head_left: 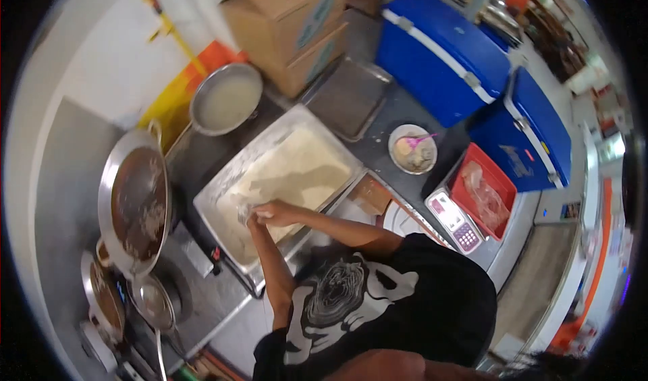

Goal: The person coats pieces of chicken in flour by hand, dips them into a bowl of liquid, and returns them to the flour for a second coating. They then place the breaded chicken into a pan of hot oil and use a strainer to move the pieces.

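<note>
Both hands meet over a large pale tub [299, 116] of whitish-yellow powder [297, 161] that looks like flour. My left hand [247, 213] is dusted white; its fingers are closed, and something pale seems to sit in or against them. Over it folds my right hand [273, 212], fingers curled and touching the left. What lies between the two hands is too small and hidden to name. The powder is heaped toward the tub's far right and thinner near my hands.
Left are a wok [138, 199] of brown oil with bits floating and a strainer [154, 303]. Behind stand a metal bowl [226, 101] of cloudy liquid and cardboard boxes [283, 30]. Right are a tray [347, 97], small bowl [413, 150], blue coolers [442, 53], scale [453, 222] and red meat basket [509, 212].
</note>
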Available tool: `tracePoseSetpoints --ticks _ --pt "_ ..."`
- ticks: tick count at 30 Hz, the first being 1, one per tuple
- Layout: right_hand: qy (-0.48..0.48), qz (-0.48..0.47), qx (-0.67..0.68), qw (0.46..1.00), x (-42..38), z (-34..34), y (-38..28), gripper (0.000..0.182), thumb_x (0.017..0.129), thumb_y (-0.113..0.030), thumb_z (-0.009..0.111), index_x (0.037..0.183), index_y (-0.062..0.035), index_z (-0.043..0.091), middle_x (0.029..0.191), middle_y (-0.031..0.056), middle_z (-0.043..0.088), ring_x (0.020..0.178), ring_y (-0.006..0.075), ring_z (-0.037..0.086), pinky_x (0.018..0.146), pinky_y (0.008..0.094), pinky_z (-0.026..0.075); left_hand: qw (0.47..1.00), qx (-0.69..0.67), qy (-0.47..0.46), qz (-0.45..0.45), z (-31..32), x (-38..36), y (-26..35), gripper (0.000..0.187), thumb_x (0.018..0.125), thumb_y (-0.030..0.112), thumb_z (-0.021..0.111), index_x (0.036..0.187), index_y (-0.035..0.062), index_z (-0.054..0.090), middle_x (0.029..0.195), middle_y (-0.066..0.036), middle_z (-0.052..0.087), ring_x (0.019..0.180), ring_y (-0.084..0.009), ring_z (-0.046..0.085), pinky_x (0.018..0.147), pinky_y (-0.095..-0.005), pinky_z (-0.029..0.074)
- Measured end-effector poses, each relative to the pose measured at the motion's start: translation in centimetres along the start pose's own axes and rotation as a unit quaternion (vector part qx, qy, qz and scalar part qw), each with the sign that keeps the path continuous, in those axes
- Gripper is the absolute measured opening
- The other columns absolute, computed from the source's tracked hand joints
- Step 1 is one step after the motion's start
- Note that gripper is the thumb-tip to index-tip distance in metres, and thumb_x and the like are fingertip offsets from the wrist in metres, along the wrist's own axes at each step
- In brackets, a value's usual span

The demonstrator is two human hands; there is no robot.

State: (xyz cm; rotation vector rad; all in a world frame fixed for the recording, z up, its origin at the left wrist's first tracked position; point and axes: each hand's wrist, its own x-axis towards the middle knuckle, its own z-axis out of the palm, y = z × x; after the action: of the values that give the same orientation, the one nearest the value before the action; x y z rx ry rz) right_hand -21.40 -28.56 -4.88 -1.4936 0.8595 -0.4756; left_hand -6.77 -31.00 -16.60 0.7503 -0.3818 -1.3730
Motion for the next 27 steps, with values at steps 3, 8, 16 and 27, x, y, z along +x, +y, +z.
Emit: tracePoseSetpoints --ticks 3,8,16,27 --pt "0.256 -0.151 -0.127 0.946 -0.6 0.5 1.1 0.056 0.068 -0.01 0.062 0.12 -0.005 0.043 0.116 0.0179 0.049 0.111 0.028 0.045 0.093 0.0353 0.035 0.992 0.037 0.118 -0.01 2.3 0.7 1.0 0.02 0.08 0.018 0.056 0.098 0.0094 0.055 0.087 -0.005 0.058 0.076 -0.0197 0.057 0.061 -0.0302 0.047" --pt "0.288 -0.155 -0.125 0.937 1.5 0.0 0.6 0.063 0.065 -0.008 0.062 0.123 -0.0077 0.037 0.114 0.0163 0.048 0.107 0.0303 0.047 0.091 0.0368 0.037 0.977 0.016 0.153 -0.146 1.0 0.9 0.1 0.03 0.084 0.023 0.052 0.109 0.0059 0.048 0.099 -0.006 0.055 0.088 -0.0192 0.053 0.074 -0.0321 0.046" --pt "0.29 -0.051 -0.266 0.918 4.8 -1.3 3.7 0.049 0.072 -0.019 0.056 0.118 -0.0143 0.04 0.097 0.0119 0.052 0.088 0.0305 0.055 0.068 0.044 0.046 0.981 0.18 0.064 -0.025 4.9 -4.0 -2.2 0.044 0.088 0.018 0.046 0.124 -0.003 0.034 0.118 -0.012 0.047 0.109 -0.0213 0.045 0.087 -0.0332 0.04" --pt "0.314 0.062 -0.283 0.904 3.3 -7.2 6.0 0.064 0.062 -0.008 0.064 0.12 -0.0167 0.04 0.105 0.0131 0.051 0.092 0.0306 0.053 0.076 0.0384 0.045 0.894 0.441 -0.075 -0.023 12.3 -16.2 5.0 0.05 0.081 0.002 0.051 0.128 0.0011 0.034 0.126 -0.016 0.042 0.115 -0.0225 0.042 0.092 -0.032 0.037"
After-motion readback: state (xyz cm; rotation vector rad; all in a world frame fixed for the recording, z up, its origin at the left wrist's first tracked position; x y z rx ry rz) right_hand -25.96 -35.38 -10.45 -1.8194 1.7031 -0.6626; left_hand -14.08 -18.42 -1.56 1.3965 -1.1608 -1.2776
